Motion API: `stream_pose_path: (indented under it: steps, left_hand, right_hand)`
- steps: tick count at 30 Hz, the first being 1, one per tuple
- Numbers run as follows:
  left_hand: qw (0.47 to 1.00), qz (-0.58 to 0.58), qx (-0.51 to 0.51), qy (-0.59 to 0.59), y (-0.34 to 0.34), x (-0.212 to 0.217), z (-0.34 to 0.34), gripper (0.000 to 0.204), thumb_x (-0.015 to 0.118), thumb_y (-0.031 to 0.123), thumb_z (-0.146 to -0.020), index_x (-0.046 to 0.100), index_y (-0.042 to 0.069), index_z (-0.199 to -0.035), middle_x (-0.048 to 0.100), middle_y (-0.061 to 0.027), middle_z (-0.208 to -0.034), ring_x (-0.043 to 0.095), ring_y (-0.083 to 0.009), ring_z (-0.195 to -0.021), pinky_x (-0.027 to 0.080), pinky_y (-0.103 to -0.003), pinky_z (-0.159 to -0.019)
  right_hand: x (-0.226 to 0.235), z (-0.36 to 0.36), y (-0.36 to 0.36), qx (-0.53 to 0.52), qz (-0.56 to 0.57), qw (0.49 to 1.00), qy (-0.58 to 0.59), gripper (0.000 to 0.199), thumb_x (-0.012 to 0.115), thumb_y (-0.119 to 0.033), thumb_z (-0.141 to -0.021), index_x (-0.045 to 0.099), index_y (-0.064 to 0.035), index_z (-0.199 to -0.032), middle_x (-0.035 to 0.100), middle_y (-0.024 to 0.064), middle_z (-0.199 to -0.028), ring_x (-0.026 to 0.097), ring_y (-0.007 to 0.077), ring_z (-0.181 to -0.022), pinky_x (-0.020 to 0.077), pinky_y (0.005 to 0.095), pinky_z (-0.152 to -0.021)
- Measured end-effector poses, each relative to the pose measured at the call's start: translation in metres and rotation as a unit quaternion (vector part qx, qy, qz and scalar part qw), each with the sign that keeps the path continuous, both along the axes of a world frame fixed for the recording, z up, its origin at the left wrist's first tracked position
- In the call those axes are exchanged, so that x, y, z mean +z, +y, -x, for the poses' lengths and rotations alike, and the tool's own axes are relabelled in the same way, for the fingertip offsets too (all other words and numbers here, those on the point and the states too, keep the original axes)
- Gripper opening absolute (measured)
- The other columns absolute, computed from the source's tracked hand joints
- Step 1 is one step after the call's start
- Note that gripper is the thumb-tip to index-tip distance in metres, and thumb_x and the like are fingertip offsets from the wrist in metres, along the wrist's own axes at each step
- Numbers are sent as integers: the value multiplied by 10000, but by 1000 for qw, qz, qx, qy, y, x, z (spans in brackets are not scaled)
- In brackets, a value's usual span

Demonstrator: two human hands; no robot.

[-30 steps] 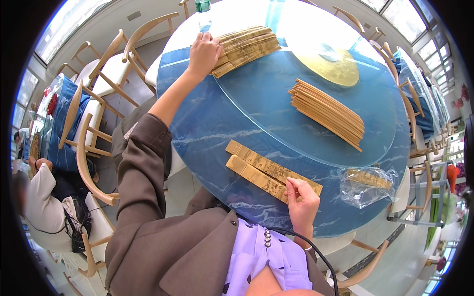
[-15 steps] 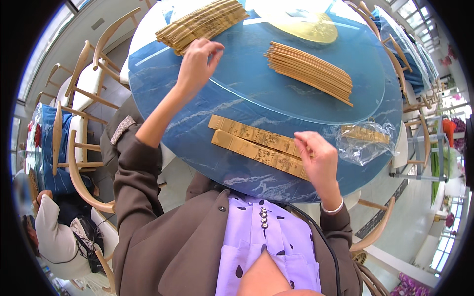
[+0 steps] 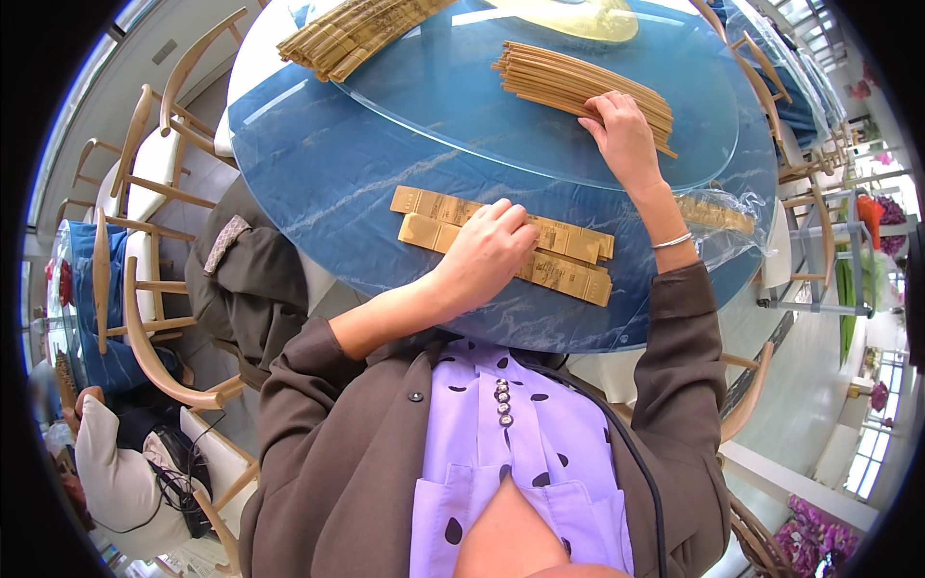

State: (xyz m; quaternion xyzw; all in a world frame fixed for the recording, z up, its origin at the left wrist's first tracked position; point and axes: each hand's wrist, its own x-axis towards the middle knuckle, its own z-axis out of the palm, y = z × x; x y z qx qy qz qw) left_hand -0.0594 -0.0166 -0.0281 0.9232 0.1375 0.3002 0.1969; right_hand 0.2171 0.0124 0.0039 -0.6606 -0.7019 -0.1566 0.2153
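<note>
Your right hand [image 3: 624,140] is at the slim brown sticks [image 3: 554,72]; your left hand [image 3: 487,249] is over the two gold strips [image 3: 568,276].
The sticks lie bunched on the glass turntable [image 3: 453,101], the strips side by side on the blue counter [image 3: 318,173]. Your right grip is narrow, your left curled; whether either holds a piece, I cannot tell. Pinch lightly so neighbouring sticks don't roll; steady the strips without creasing them.

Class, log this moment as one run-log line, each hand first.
left hand: over two gold strips | right hand: at near edge of stick bundle | rest: gold stack, clear plastic bag on table
</note>
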Motion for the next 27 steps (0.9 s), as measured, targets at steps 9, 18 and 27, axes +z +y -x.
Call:
stream_pose_path:
  steps: [9,18,27]
  left_hand:
    - [999,-22,16,-30,1,-3,0,53,611,72,-807,588,45,-846,519,-90,-879,527,-267,-884,462,-379,-796]
    - [997,-14,43,-63,2,-3,1,57,677,61,-857,645,37,-898,568,-82,-856,566,-271,-834,486,-385,-768]
    - [998,-3,36,-55,1,-2,1,79,709,63,-843,668,36,-905,592,-81,-868,590,-270,-857,501,-376,-763]
  right_hand:
    - [9,-5,4,78,91,991,-55,178,663,-178,-904,592,-19,-937,602,108,-953,595,304,-984,494,411,-867]
    - [3,14,-11,16,84,993,-82,166,544,-167,-973,530,-12,-916,613,146,-937,638,329,-854,531,416,-777]
    - [64,39,-111,129,-181,787,575,512,395,-517,-1055,541,-36,-960,406,-25,-652,347,47,-523,262,206,-460]
